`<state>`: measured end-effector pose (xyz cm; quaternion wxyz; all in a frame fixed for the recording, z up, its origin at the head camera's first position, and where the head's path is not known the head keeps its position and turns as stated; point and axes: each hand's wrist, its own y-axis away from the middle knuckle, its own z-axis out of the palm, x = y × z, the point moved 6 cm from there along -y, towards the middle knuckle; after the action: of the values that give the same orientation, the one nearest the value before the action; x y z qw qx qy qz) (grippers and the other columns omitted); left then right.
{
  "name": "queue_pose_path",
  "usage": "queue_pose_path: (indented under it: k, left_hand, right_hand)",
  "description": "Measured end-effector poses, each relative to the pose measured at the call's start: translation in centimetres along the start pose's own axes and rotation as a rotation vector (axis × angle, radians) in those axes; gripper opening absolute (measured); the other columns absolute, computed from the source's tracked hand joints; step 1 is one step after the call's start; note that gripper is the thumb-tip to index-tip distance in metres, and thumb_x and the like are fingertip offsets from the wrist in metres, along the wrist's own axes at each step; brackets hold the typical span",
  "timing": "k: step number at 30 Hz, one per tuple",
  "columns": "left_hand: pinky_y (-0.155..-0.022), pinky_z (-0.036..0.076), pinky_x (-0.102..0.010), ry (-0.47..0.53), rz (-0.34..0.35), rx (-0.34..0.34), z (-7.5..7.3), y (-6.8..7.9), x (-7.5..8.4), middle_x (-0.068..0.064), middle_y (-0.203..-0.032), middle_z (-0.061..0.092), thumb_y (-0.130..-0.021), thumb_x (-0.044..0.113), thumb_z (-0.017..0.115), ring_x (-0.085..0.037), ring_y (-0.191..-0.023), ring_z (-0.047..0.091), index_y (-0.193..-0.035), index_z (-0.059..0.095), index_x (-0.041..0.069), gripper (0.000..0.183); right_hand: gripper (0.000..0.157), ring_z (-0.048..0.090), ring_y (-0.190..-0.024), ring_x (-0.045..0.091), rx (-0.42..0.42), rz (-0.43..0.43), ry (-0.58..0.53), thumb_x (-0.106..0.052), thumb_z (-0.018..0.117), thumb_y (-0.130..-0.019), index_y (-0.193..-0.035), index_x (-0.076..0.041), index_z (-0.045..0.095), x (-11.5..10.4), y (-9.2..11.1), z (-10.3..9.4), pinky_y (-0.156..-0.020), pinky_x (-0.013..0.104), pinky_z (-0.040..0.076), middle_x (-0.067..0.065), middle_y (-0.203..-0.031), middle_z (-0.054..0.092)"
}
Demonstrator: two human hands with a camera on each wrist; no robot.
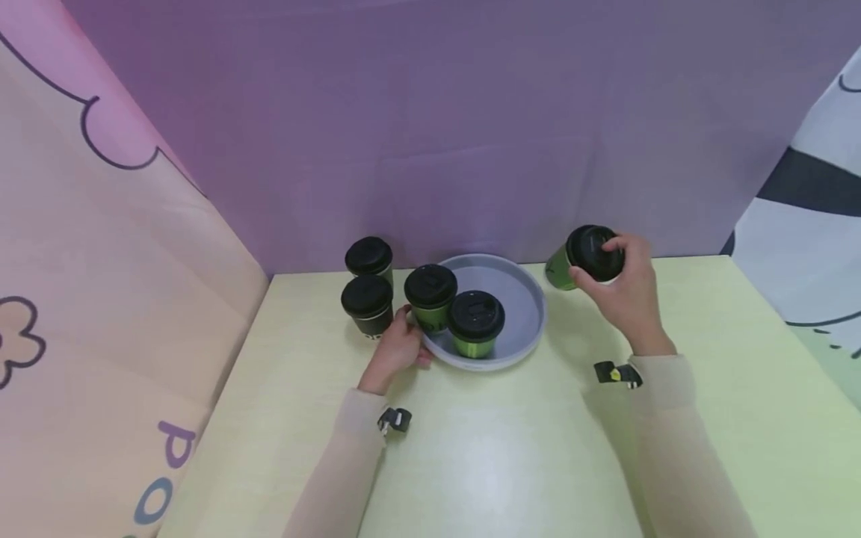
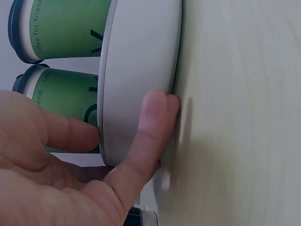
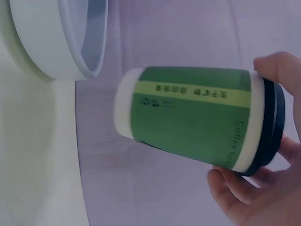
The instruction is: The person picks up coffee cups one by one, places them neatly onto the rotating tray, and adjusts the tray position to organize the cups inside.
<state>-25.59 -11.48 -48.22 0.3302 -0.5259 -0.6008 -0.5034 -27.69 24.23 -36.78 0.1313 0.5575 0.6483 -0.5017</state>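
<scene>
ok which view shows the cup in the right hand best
The right wrist view: the green cup is large, printed side and black lid plain. The head view shows mostly lid and some green; the left wrist view doesn't show it.

A paper cup (image 3: 190,117) with a green sleeve, a pale yellow band, a white base and a black lid tilts in the air, lid uppermost, near the far edge of the desk (image 1: 511,456) and just right of the tray (image 1: 521,291). That round, pale grey tray with a raised rim sits by the middle of the far edge, and a front cup (image 1: 476,321) and a left cup (image 1: 430,295), both green and black-lidded, stand upright in it, close together.
</scene>
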Motion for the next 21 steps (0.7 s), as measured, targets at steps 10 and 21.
queue_pose_path:
  k: [10, 21]
  left_hand:
    - [-0.070, 0.064, -0.044, 0.063, -0.031, -0.115, 0.74, 0.35, 0.50, -0.036, -0.132, 0.052, -0.094, -0.005, 0.046, -0.041, -0.082, 0.072, -0.162, 0.002, 0.003, 0.081]
    - [-0.071, 0.063, -0.044, 0.081, -0.005, -0.128, 0.73, 0.38, 0.62, -0.036, -0.138, 0.049, -0.096, -0.006, 0.047, -0.039, -0.082, 0.070, -0.163, 0.003, 0.006, 0.081]
  right_hand:
    - [0.057, 0.047, -0.131, 0.043, -0.104, -0.008, 0.006, -0.010, 0.083, -0.079, -0.121, 0.006, 0.048, -0.62, -0.09, -0.08, -0.110, 0.058, 0.034, 0.027, -0.137, 0.050]
    - [0.061, 0.045, -0.132, 0.046, -0.106, 0.008, 0.008, -0.013, 0.083, -0.081, -0.125, 0.007, 0.046, -0.84, -0.27, -0.66, -0.112, 0.058, 0.033, 0.028, -0.140, 0.049]
